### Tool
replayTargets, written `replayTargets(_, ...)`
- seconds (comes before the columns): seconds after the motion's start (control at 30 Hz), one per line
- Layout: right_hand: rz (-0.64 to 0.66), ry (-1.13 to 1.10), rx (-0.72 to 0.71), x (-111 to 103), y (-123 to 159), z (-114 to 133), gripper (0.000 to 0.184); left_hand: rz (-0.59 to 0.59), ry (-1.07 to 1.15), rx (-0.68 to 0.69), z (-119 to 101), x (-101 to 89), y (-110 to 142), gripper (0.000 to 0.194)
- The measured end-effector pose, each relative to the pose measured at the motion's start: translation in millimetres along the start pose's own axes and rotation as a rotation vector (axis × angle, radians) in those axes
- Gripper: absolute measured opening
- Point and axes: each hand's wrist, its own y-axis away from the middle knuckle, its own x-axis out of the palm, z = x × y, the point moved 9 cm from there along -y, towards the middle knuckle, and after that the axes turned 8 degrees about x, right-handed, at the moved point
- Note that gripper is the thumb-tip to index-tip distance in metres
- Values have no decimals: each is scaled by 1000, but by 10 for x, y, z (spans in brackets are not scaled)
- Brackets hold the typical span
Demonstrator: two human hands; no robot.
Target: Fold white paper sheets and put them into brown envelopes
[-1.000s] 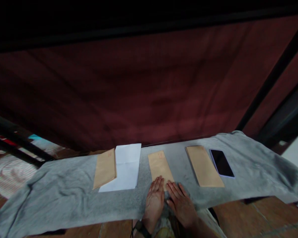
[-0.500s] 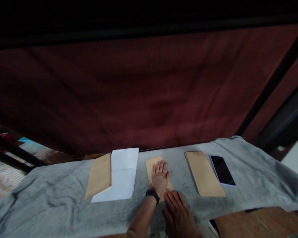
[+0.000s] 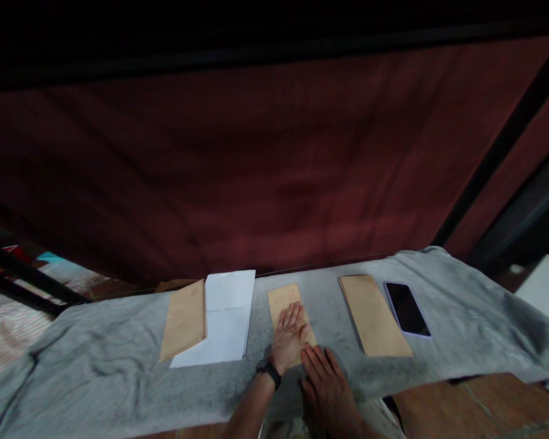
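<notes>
A single brown paper envelope (image 3: pixel 283 296) lies on the grey cloth in front of me, slanting slightly. My left hand (image 3: pixel 290 340), with a dark watch (image 3: pixel 269 373) on its wrist, rests flat across the envelope's middle, fingers stretched out and pointing away. At the envelope's near right edge my right hand (image 3: pixel 326 384) lies palm down with its fingers extended, the fingertips touching that edge. Both hands are open and cover much of the envelope's near half.
To the left, a pile of brown envelopes (image 3: pixel 182 322) overlaps white paper sheets (image 3: pixel 231 329). On the right lie another envelope stack (image 3: pixel 376 317) and a phone (image 3: pixel 407 308) in a lilac case. Grey cloth (image 3: pixel 96 353) covers the surface; a dark red curtain (image 3: pixel 274 164) hangs behind.
My left hand has slid a little toward me along the envelope, baring more of its far end. My right hand stays at the near edge. The view has shifted slightly.
</notes>
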Motion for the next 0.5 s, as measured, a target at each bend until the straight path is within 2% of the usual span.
replayTargets(0.17,-24,-9,21,20,15,2,43,-54,-7,1,-199,-89,561,54)
replayTargets(0.3,78,-24,23,89,13,-41,47,-84,-55,85,-407,-192,935,55)
replayTargets(0.4,166,-44,22,119,-25,-103,48,-106,-89,114,-473,-267,1097,62)
replayTargets(0.5,210,-67,6,133,-110,-152,47,-112,-116,153,-511,-299,1147,66)
